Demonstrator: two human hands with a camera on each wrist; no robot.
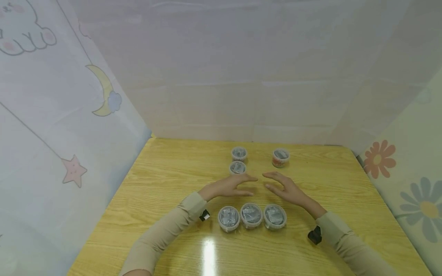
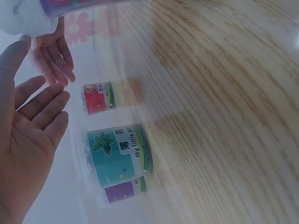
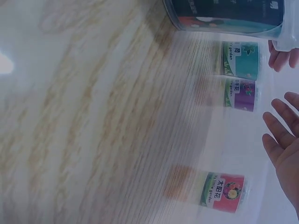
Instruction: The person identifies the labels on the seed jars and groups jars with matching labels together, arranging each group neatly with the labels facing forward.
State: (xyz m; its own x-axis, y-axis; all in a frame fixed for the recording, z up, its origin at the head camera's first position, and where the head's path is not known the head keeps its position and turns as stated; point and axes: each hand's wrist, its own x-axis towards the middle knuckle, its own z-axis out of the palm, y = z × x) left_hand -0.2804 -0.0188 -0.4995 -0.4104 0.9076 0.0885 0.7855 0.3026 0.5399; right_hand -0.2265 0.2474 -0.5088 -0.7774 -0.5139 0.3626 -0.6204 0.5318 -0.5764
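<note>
My left hand (image 1: pixel 228 186) hovers over the middle of the table, fingers extended toward the right. Facing it, my right hand (image 1: pixel 288 190) has its fingers pointing left, a small gap between the two; neither holds anything. Just nearer than the hands, three lidded tubs stand side by side: a left tub (image 1: pixel 229 218), a middle tub (image 1: pixel 251 215) and a right tub (image 1: pixel 274 216). Beyond the left hand are a teal tub with a leaf picture (image 2: pixel 119 156) and a purple tub (image 3: pixel 241 95). A red flower-label tub (image 3: pixel 223 192) stands beyond the right hand.
The wood-grain table (image 1: pixel 165 165) meets a pale sheet (image 1: pixel 214 103) at its back edge. Printed sheets flank it, with a moon (image 1: pixel 103 90) on the left and flowers (image 1: pixel 380 159) on the right. Dark wrist devices (image 1: pixel 315 235) sit at both cuffs.
</note>
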